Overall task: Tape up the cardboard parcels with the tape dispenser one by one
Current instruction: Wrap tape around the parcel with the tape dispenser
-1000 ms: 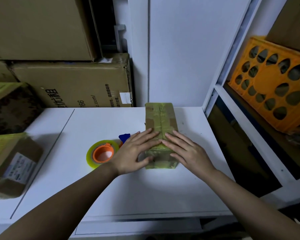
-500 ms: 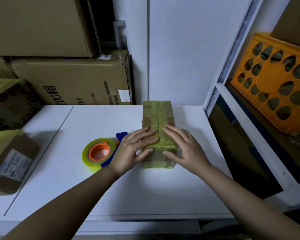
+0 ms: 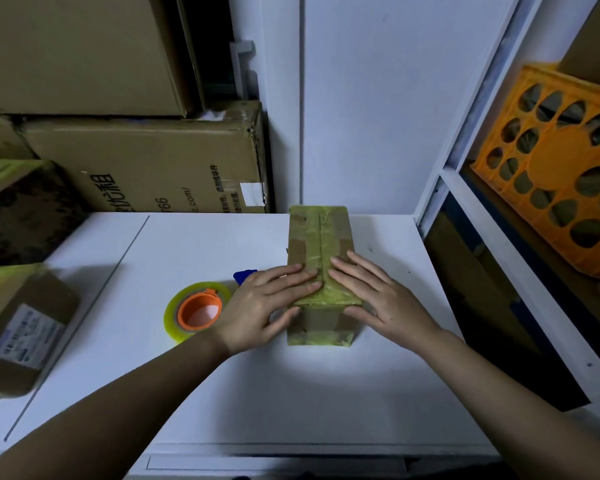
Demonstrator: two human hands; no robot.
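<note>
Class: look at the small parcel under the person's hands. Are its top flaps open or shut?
Shut. The parcel has its flaps lying flat, yellowish tape covering the centre seam, with the left hand and right hand pressing on top.

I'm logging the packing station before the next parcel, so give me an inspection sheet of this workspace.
Surface: white table, a seam line running down its left part.
Job's things: taped parcel lying at centre; tape dispenser on the table to its left.
Clutter: labelled parcel at the left edge.
Hands: left hand and right hand flat on the parcel's top, fingers straight, pressing the tape.
Cables: nothing seen.
Surroundings: stacked cardboard boxes behind left; orange crate on the shelf at right.
</note>
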